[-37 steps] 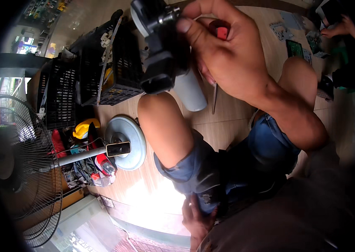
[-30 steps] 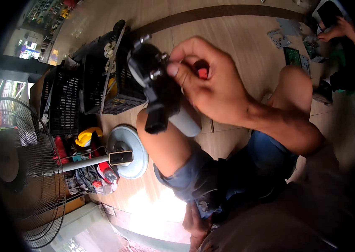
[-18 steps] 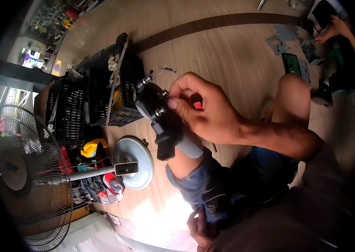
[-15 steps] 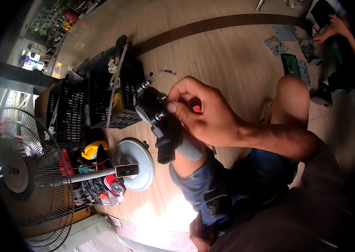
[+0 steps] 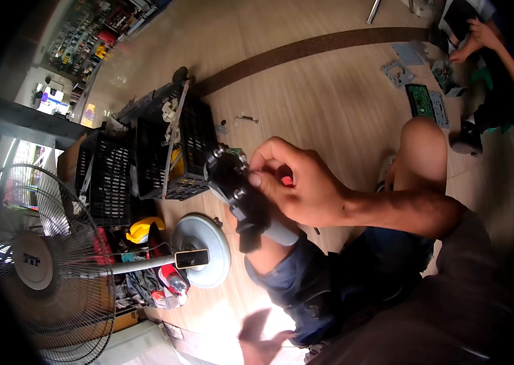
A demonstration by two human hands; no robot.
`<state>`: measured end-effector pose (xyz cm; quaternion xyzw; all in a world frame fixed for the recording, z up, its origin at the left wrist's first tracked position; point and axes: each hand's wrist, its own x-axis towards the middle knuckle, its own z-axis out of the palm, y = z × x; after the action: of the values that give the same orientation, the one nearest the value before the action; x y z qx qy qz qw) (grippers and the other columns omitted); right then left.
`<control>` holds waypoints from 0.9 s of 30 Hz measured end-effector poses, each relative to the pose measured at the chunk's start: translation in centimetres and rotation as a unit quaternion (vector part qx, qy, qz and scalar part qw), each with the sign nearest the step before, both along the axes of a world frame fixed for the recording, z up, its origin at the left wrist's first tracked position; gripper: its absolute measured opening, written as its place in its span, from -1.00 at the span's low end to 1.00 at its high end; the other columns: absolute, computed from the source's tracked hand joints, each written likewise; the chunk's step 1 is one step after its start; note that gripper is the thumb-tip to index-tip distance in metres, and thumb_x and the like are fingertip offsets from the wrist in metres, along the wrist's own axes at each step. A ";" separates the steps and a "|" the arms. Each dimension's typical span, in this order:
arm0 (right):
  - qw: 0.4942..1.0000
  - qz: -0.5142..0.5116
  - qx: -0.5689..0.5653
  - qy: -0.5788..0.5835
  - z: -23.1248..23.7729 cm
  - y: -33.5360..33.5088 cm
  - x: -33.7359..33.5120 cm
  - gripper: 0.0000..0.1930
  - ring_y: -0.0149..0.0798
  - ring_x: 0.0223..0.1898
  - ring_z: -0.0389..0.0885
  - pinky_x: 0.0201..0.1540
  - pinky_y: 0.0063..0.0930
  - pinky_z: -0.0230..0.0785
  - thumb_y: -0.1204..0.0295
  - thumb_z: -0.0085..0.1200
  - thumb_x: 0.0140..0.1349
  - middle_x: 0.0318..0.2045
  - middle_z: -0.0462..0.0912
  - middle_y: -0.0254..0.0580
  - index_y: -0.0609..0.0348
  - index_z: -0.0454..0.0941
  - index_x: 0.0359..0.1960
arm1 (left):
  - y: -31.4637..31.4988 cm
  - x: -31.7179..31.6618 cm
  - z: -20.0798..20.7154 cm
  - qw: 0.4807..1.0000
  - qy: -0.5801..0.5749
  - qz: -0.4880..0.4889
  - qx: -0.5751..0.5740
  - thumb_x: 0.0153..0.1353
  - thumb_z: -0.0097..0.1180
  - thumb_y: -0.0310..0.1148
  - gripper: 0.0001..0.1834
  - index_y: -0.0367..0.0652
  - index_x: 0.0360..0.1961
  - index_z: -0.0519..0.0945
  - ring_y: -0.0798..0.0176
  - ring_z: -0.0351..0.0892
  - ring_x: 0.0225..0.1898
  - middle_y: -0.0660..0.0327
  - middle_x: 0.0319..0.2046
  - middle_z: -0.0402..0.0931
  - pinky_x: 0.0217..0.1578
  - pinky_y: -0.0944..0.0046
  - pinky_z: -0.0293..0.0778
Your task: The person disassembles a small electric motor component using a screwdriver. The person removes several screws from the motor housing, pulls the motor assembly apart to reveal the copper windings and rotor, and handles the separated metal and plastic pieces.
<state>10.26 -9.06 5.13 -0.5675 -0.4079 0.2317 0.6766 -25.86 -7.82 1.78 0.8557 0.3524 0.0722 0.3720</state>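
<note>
Apparently rigid and weighty, the black motor (image 5: 238, 194) sits clamped in the right hand (image 5: 305, 191) (left hand (image 5: 263, 340) blurred, grip unclear); hold by its grey body.

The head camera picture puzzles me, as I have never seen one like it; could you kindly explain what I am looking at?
A wide fisheye camera worn on a person's head looks down at their own hands, so straight lines bend near the rim. The person sits on a wooden floor. Their right hand grips a black and grey device over the knee and has something red tucked against the palm; what it is I cannot tell. The left hand is a blur at the bottom edge, apparently empty. To the left lie black plastic crates, a standing fan tipped on its side with its round base, and small bottles. At top right another person's hand works near a green circuit board.
</note>
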 end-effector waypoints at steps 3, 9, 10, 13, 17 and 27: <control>1.000 0.009 -0.003 -0.004 0.9 0.3 -1.0 -0.88 -0.55 -0.33 0.54 -0.27 -0.58 0.39 0.54 0.12 0.40 -0.39 0.66 -0.30 0.21 0.44 -0.12 | 3.5 8.8 2.4 0.948 -0.310 0.042 -0.057 0.05 0.35 0.07 0.00 -0.29 0.39 0.24 0.04 0.61 -0.04 -0.04 0.01 0.55 -0.02 0.10 0.53; 0.995 -0.088 0.029 -0.042 -0.2 0.3 0.0 -0.86 -0.30 -0.48 0.62 -0.39 -0.39 0.45 0.52 0.14 0.35 -0.45 0.65 -0.06 0.25 0.45 -0.14 | 7.4 22.9 0.8 0.867 -0.344 -0.028 -0.360 0.10 -0.18 0.60 0.22 -0.16 0.50 0.01 0.19 0.29 0.28 0.15 0.31 0.27 0.26 0.11 0.25; 0.996 -0.088 -0.025 -0.016 0.5 0.1 0.6 -0.88 -0.39 -0.40 0.61 -0.31 -0.43 0.45 0.52 0.13 0.37 -0.40 0.67 -0.16 0.22 0.46 -0.14 | 7.8 23.9 0.5 0.855 -0.347 -0.040 -0.382 0.10 -0.31 0.68 0.24 -0.15 0.50 0.03 0.22 0.22 0.35 0.19 0.35 0.23 0.33 0.12 0.17; 0.990 -0.130 -0.059 -0.023 0.6 -0.1 2.6 -0.89 -0.48 -0.39 0.60 -0.30 -0.49 0.45 0.50 0.13 0.40 -0.40 0.69 -0.25 0.21 0.48 -0.14 | 8.2 26.8 1.2 0.811 -0.396 -0.039 -0.429 0.22 -0.32 0.60 0.10 -0.14 0.46 0.13 0.18 0.29 0.32 0.17 0.30 0.32 0.32 0.05 0.21; 0.987 -0.139 -0.034 -0.071 -0.1 -0.3 4.2 -0.86 -0.47 -0.60 0.58 -0.53 -0.50 0.41 0.49 0.15 0.38 -0.51 0.68 -0.24 0.23 0.46 -0.12 | 10.5 28.8 2.3 0.721 -0.393 -0.054 -0.568 0.37 -0.09 0.20 -0.26 -0.22 0.29 0.45 0.09 0.45 0.26 0.11 0.22 0.50 0.33 0.03 0.27; 0.983 -0.089 -0.066 -0.147 0.4 -1.8 6.5 -0.78 -0.47 -0.59 0.62 -0.53 -0.51 0.43 0.50 0.21 0.31 -0.53 0.70 -0.22 0.19 0.51 -0.05 | 11.7 29.7 -0.1 0.624 -0.336 0.046 -0.703 0.34 -0.01 0.03 -0.39 -0.26 0.19 0.48 0.00 0.63 -0.23 -0.01 -0.02 0.60 -0.10 -0.02 0.53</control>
<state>16.75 -10.83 5.50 -0.6728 -0.4349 0.1105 0.5883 3.83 3.93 1.68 0.2322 0.1851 0.1021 0.9494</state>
